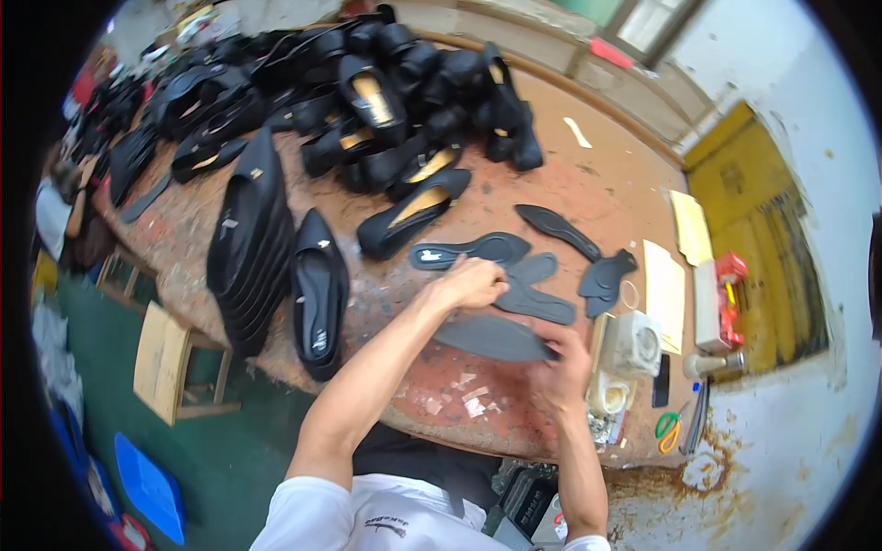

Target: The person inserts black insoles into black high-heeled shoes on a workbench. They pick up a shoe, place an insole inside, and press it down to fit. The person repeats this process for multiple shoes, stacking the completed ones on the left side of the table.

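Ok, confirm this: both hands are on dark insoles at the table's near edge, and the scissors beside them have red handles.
Wrong on one point: the head view shows the scissors have green handles. The left hand and right hand are on dark insoles as stated.

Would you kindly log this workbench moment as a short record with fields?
setting: worn round table seen from above
left hand: left hand rests on a dark insole, fingers curled
right hand: right hand grips the near end of a grey sole piece lying flat
nearby: more cut insoles just beyond the hands
stock: stack of black soles at left; heap of black flat shoes at far side
tools: green-handled scissors and tape roll at right
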Available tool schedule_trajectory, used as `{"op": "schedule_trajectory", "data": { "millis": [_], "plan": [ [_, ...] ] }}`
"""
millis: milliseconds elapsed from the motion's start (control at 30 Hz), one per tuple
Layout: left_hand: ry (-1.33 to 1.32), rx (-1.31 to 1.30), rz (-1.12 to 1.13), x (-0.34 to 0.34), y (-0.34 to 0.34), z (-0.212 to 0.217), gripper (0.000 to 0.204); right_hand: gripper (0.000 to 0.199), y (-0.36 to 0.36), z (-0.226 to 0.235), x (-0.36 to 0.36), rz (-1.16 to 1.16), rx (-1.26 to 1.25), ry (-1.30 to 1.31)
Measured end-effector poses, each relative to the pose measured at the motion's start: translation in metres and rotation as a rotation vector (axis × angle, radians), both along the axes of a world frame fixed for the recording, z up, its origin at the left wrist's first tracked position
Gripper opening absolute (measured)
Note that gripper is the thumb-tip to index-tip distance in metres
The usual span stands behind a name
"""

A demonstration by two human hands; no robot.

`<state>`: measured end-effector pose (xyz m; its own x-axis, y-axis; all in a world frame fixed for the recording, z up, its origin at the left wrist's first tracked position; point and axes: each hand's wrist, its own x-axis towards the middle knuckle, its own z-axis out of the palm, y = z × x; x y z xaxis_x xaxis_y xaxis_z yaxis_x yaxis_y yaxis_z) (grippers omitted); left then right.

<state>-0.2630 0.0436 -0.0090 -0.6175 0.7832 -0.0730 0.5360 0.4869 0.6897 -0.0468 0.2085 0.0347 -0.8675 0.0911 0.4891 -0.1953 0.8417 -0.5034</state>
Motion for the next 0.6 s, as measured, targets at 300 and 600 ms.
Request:
{"op": "schedule_trajectory", "data": {
  "millis": [300,600],
  "plan": [
    [0.372,-0.229,0.965,0.017,-0.08,0.03,0.063,0.024,-0.008,0.039,0.099,-0.232,-0.922,0.044],
    [0.523,0.261,0.757,0.086,-0.105,0.063,0.063,0.033,-0.011,0.058,0.124,-0.269,-0.307,0.016]
  ]
}}
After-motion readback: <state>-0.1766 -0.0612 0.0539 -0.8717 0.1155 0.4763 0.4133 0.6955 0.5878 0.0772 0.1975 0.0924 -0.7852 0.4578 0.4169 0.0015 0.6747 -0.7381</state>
